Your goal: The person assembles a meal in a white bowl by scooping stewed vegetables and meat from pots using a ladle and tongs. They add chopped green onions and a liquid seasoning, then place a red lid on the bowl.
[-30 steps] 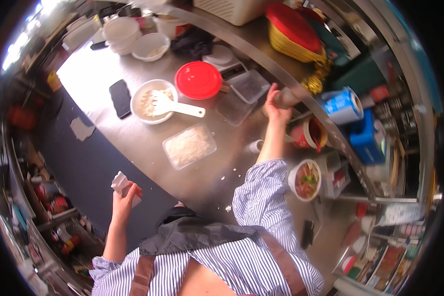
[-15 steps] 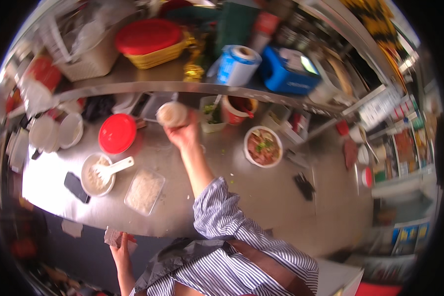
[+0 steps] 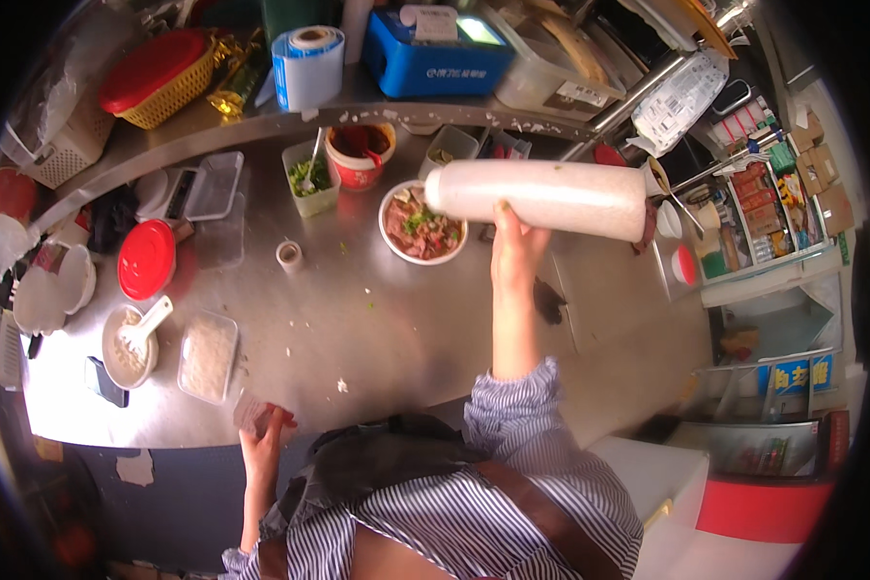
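Note:
A large white squeeze bottle (image 3: 551,196) lies nearly level in my right hand (image 3: 519,253), whose fingers wrap it from below. The bottle's narrow end points left, beside the rim of a white bowl (image 3: 418,257) of sliced meat topped with chopped greens (image 3: 421,221). Whether anything comes out of it I cannot tell. Near the table's front edge, my left hand (image 3: 266,431) is closed on a small pale slip of paper (image 3: 250,412). A small white ring-shaped piece (image 3: 289,255) rests on the table left of the bowl.
Behind the bowl stand a red-and-white tub of dark sauce (image 3: 359,176) and a container of chopped greens (image 3: 311,198). To the left are a red lid (image 3: 147,259), rice in a clear box (image 3: 209,356), a bowl with a white scoop (image 3: 143,329) and a phone (image 3: 106,382). A metal shelf (image 3: 425,120) overhangs the back.
My right hand has moved right with the bottle, which now lies sideways by the meat bowl. The view has turned to the right. The slip stays in my left hand.

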Motion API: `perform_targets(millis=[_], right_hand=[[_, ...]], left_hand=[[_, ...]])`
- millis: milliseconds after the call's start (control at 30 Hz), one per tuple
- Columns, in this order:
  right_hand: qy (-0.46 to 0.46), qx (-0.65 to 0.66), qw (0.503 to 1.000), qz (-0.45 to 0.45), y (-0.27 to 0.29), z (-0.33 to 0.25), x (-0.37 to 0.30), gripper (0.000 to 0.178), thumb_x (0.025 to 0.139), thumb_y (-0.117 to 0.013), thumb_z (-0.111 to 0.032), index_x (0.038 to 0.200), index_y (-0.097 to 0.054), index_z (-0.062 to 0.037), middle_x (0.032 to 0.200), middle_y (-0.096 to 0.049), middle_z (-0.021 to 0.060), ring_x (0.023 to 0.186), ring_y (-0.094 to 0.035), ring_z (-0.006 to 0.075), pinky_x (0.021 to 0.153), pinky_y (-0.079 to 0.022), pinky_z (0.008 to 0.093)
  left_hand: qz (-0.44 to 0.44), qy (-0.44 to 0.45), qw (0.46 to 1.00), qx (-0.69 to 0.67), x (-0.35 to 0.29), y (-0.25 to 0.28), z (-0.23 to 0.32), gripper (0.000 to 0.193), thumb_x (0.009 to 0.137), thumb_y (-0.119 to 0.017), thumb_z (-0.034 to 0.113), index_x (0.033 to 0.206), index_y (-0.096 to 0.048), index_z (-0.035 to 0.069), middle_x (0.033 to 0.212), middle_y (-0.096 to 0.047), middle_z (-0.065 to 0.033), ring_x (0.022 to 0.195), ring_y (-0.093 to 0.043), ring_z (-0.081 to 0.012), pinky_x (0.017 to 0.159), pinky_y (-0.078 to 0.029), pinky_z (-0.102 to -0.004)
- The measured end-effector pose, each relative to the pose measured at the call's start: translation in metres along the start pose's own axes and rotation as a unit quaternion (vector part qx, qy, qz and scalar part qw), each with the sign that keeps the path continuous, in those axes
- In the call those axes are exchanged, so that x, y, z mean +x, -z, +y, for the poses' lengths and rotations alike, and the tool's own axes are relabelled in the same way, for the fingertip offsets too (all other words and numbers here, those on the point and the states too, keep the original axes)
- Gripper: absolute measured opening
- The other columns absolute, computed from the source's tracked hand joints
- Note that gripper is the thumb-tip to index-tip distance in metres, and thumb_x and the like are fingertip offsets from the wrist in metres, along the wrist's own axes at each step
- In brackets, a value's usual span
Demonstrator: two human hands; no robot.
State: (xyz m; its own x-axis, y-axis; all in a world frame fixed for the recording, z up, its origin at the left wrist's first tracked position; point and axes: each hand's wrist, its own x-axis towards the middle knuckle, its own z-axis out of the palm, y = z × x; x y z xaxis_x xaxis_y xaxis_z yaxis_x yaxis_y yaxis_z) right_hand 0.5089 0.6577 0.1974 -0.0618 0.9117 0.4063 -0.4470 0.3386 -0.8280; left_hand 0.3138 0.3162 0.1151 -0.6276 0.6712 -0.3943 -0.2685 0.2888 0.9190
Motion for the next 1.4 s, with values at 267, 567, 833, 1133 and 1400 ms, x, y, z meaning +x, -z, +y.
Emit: perform_targets(millis=[267, 567, 833, 1133, 1400], right_hand=[[0.099, -0.172, 0.963, -0.18, 0.026, 0.029, 0.02, 0.046, 0.077, -0.063, 0.001, 0.12, -0.046, 0.0055, 0.109, -0.055, 0.01, 0.097, -0.056, 0.0166, 0.086, -0.046, 0.0314], [0.054, -0.188, 0.971, -0.135, 0.054, 0.05, 0.027, 0.032, 0.075, -0.066, 0.002, 0.104, -0.056, 0.0046, 0.099, -0.061, 0.0096, 0.09, -0.059, 0.017, 0.085, -0.046, 0.0304], [0.003, -0.107, 0.99, -0.096, 0.062, 0.051, 0.042, 0.035, 0.075, -0.067, 0.002, 0.107, -0.053, 0.0052, 0.103, -0.059, 0.0102, 0.089, -0.058, 0.0153, 0.081, -0.048, 0.0289], [-0.026, -0.188, 0.97, -0.15, 0.071, 0.071, 0.047, 0.035, 0.075, -0.066, 0.002, 0.107, -0.053, 0.0054, 0.101, -0.06, 0.0097, 0.091, -0.058, 0.0167, 0.086, -0.047, 0.0316], [0.06, -0.143, 0.975, -0.158, 0.075, 0.071, 0.034, 0.047, 0.075, -0.064, 0.002, 0.119, -0.046, 0.0053, 0.119, -0.051, 0.0131, 0.106, -0.053, 0.0203, 0.09, -0.045, 0.032]], left_hand=[[-0.044, -0.252, 0.842, 0.474, 0.01, -0.074, -0.041, 0.02, 0.072, -0.065, 0.012, 0.09, -0.055, 0.007, 0.082, -0.057, -0.0106, 0.077, -0.058, -0.0323, 0.065, -0.045, -0.0432], [-0.042, -0.231, 0.827, 0.511, 0.009, -0.097, -0.063, 0.018, 0.074, -0.06, 0.01, 0.092, -0.056, 0.01, 0.083, -0.057, -0.0085, 0.078, -0.059, -0.0298, 0.066, -0.044, -0.0444], [0.003, -0.203, 0.719, 0.665, 0.028, -0.102, -0.082, 0.016, 0.076, -0.054, 0.013, 0.092, -0.054, 0.011, 0.09, -0.052, -0.0051, 0.088, -0.053, -0.0247, 0.062, -0.043, -0.0458], [0.137, -0.213, 0.683, 0.685, 0.104, -0.078, -0.048, 0.014, 0.08, -0.049, 0.01, 0.093, -0.055, 0.012, 0.091, -0.055, -0.0056, 0.09, -0.055, -0.0248, 0.066, -0.046, -0.0426], [0.208, -0.239, 0.724, 0.613, 0.102, -0.079, -0.009, 0.011, 0.082, -0.055, 0.016, 0.092, -0.055, 0.012, 0.09, -0.057, -0.0071, 0.085, -0.057, -0.0282, 0.066, -0.044, -0.0441]])
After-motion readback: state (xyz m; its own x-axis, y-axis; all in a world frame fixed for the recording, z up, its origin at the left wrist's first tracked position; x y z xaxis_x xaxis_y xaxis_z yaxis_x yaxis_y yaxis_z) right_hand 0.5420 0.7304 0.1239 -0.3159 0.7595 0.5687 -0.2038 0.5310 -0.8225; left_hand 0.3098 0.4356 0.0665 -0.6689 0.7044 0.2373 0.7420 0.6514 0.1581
